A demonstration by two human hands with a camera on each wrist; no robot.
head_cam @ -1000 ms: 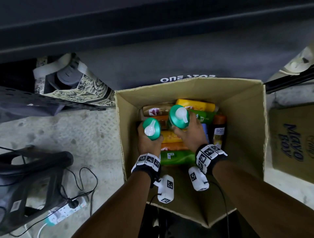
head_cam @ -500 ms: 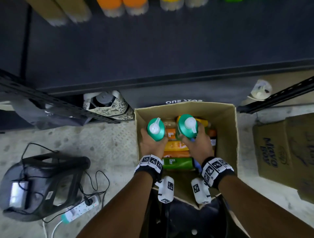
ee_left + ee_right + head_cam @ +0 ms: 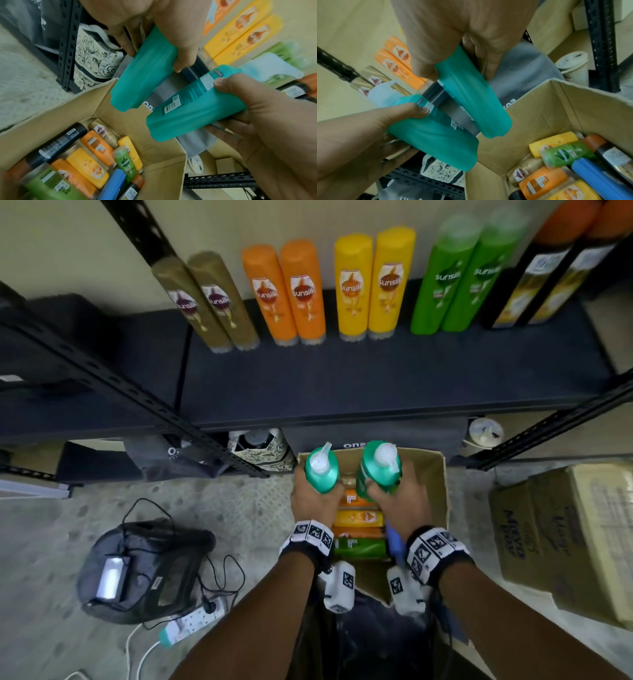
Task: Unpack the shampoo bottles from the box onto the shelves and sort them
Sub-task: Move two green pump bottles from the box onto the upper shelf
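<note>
Nearest the camera, the left hand is wrapped around a teal bottle, thumb on one face and fingers curled behind, and the right hand grips a second teal bottle the same way; both bottles are smooth, flattish plastic with pale caps pointing up, held side by side and apart above the open cardboard box. In the left wrist view a printed back label with a barcode shows on the right-hand bottle, the text too small to read. Below them the box, plain brown corrugated board, holds more bottles lying flat: orange, yellow, green, blue and a dark one, partly hidden by the hands and blurred. Farther off, the dark shelf carries upright pairs sorted by colour: gold bottles, orange bottles, yellow bottles, green bottles and black bottles with orange tops cut off by the frame edge.
</note>
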